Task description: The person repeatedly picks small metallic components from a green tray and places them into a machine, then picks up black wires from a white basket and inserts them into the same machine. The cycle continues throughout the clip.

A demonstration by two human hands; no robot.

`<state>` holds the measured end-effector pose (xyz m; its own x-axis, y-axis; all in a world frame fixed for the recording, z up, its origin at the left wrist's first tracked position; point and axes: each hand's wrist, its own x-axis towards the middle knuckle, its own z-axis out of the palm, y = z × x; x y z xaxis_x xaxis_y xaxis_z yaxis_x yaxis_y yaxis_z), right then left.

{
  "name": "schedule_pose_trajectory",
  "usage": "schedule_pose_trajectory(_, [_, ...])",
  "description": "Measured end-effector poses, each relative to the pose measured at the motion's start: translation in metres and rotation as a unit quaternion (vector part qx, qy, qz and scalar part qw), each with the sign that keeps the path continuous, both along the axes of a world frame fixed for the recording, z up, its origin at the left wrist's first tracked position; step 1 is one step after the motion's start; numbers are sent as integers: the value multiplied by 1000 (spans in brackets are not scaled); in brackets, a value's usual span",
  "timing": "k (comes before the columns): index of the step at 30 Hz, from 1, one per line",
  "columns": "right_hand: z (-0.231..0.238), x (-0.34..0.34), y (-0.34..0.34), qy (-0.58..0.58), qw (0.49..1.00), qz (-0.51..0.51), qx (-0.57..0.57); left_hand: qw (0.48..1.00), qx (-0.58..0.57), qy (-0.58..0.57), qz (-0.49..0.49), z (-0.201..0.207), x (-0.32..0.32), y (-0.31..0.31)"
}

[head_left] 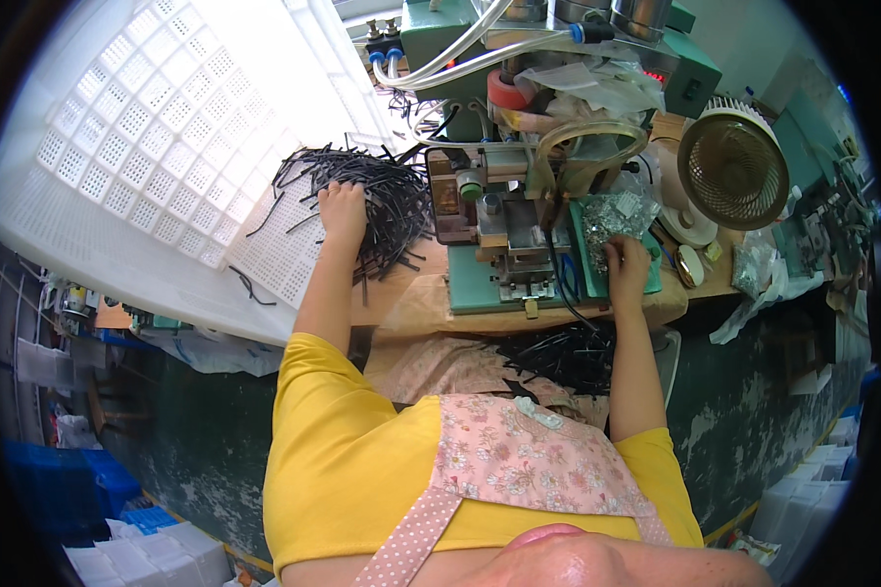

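My left hand (344,209) reaches onto a heap of thin black strips (392,201), its fingers curled down on the strips at the heap's left side. How many strips it grips is hidden. My right hand (629,264) is at a green tray (653,283) holding many small shiny metal parts (612,217). Its fingers are bent together at the near edge of these parts, and what lies between them is too small to make out. Between my hands stands a green bench machine (489,291) with a metal fixture (504,230) in its middle.
A white perforated plastic crate (147,127) lies tilted at the left, partly under the strips. Clear hoses (460,64) run above the machine. A small fan (732,161) stands at the right. More black strips (568,357) lie below the table edge, near my lap.
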<state>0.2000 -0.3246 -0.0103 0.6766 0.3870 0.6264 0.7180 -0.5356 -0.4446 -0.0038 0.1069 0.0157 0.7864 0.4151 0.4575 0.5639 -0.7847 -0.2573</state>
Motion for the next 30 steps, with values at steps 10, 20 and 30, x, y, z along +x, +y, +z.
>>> schedule_pose_trajectory(10, [67, -47, 40, 188, 960, 108, 180, 984, -149, -75, 61, 42, -42, 33])
schedule_pose_trajectory(20, [89, -77, 76, 301, 900, 185, 255, 714, -451, -447, -295, 79, -16, -167])
schedule_pose_trajectory(30, [101, -66, 60, 185, 962, 137, 149, 784, -187, -317, -500, 64, 36, -252])
